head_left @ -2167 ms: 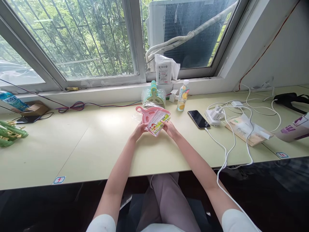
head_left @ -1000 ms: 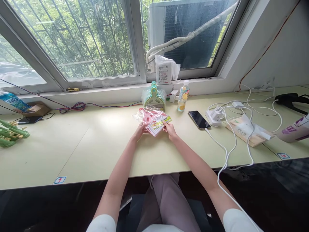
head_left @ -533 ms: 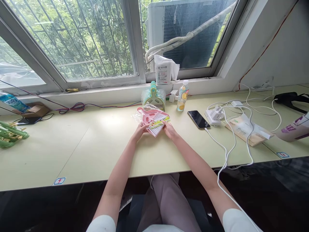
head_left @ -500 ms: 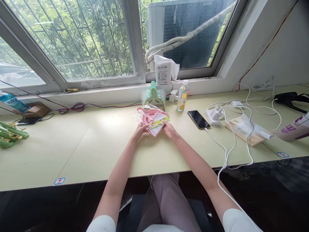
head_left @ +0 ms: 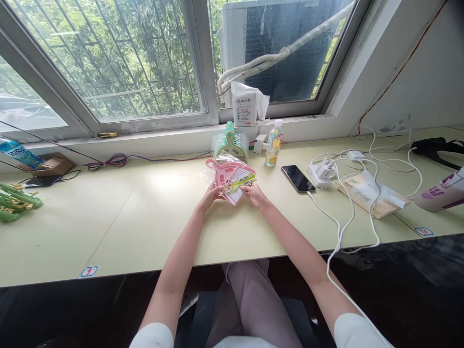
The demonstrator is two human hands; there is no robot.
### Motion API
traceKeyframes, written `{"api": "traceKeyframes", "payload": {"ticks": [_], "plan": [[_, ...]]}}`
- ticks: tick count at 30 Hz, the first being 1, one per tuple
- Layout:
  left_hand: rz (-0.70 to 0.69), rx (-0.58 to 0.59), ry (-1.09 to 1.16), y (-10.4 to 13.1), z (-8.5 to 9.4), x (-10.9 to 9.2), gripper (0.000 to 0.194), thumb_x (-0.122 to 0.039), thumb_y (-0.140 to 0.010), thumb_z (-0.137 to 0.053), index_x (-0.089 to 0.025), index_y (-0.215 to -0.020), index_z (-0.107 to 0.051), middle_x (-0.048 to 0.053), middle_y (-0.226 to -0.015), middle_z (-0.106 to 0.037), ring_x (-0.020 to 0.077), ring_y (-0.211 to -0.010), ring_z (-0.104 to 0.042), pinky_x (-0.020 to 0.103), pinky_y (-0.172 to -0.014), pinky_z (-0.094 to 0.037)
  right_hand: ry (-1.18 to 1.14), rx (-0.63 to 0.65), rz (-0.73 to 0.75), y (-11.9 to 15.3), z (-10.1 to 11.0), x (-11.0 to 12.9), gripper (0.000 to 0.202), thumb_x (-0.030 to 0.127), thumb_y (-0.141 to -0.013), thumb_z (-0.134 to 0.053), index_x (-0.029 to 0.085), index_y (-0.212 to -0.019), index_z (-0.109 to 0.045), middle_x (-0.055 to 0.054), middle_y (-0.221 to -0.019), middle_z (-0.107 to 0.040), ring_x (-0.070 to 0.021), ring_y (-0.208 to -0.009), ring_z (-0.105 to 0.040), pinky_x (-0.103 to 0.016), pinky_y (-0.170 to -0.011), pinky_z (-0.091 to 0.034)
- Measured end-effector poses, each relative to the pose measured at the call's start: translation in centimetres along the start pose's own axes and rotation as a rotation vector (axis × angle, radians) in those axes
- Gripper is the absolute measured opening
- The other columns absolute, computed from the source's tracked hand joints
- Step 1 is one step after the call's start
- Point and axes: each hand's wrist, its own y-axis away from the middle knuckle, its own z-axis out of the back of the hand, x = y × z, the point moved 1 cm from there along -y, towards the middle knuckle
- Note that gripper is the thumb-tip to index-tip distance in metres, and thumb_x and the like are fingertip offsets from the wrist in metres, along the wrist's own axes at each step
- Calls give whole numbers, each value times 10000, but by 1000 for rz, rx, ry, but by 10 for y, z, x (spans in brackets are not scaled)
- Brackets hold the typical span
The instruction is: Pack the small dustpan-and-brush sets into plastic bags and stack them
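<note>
- Centre of the frame, above the desk [head_left: 145, 237], we hold the pink dustpan set [head_left: 226, 176], wrapped in clear film [head_left: 203, 176].
- Our left hand [head_left: 210, 197] is curled around its left edge; our right hand [head_left: 255, 195], having slid slightly lower, pinches its right edge.
- The yellow-green label [head_left: 239, 182] has turned towards us, making its print easier to inspect.

Compared with half a second ago, the right hand [head_left: 255, 195] sits slightly further in, its thumb lower on the flat pink plastic dustpan set in clear film [head_left: 231, 180]. The yellow-green printed paper label [head_left: 239, 182] now shows more of its right end, and the dustpan's looped handle sits slightly higher.
</note>
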Motion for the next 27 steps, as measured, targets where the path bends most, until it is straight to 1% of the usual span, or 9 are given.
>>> {"api": "traceKeyframes", "payload": {"ticks": [5,7,9,13,15,18,21,24,27], "plan": [[-15,1,20,-1,4,1,570,-346,-748,-666,-202,-1276,-507,74,-1079,-675,214,-882,-663,363,-726,-571,-10,165,-36,3,3,12,352,-16,-610,-646,163,-913,-618,-55,-966,-726,-177,-909,-684,-263,-765,-584],[-22,-4,13,-1,5,1,542,-347,-749,-670,-193,-1248,-525,67,-1040,-677,207,-865,-661,361,-726,-570,-10,205,-45,3,5,14,365,-16,-607,-640,156,-929,-623,-61,-973,-727,-184,-913,-685,-272,-770,-585],[-30,-4,3,-1,5,2,541,-344,-746,-680,-193,-1242,-526,66,-1036,-672,200,-854,-660,348,-714,-569,-13,200,-49,2,7,14,370,-13,-609,-637,159,-936,-617,-59,-972,-726,-185,-905,-685,-278,-766,-585],[-35,1,-43,0,1,2,609,-343,-722,-716,-194,-1274,-503,81,-1044,-671,197,-828,-668,327,-690,-565,-1,122,-33,-1,8,12,363,-6,-618,-642,180,-927,-599,-44,-964,-719,-179,-883,-685,-284,-747,-586],[-26,-4,-62,1,0,2,631,-347,-711,-729,-186,-1277,-500,88,-1025,-677,195,-803,-674,318,-680,-560,12,107,-26,-1,7,11,368,1,-622,-649,184,-937,-599,-41,-978,-714,-178,-884,-684,-281,-742,-585],[-26,-2,-47,0,1,3,615,-356,-719,-721,-190,-1270,-504,81,-1031,-676,187,-796,-676,304,-664,-557,4,105,-24,0,5,10,380,21,-626,-670,182,-964,-602,-42,-998,-710,-170,-889,-682,-266,-744,-579],[-21,9,-5,-1,4,2,589,-371,-763,-673,-218,-1302,-489,70,-1070,-677,188,-817,-679,307,-670,-562,-8,91,-9,2,3,9,396,43,-621,-697,185,-978,-600,-38,-993,-709,-169,-893,-680,-275,-764,-576],[57,61,44,0,3,1,553,-431,-814,-608,-209,-1310,-505,94,-1085,-689,222,-854,-687,355,-716,-571,-10,88,39,3,1,7,415,74,-612,-722,193,-990,-598,-34,-990,-710,-175,-907,-677,-296,-798,-570],[160,174,78,2,-3,2,538,-488,-830,-577,-189,-1277,-554,127,-1078,-696,267,-918,-685,396,-759,-569,-27,76,80,3,-1,5,424,105,-603,-740,200,-990,-596,-30,-988,-711,-177,-917,-675,-303,-820,-564]]}}
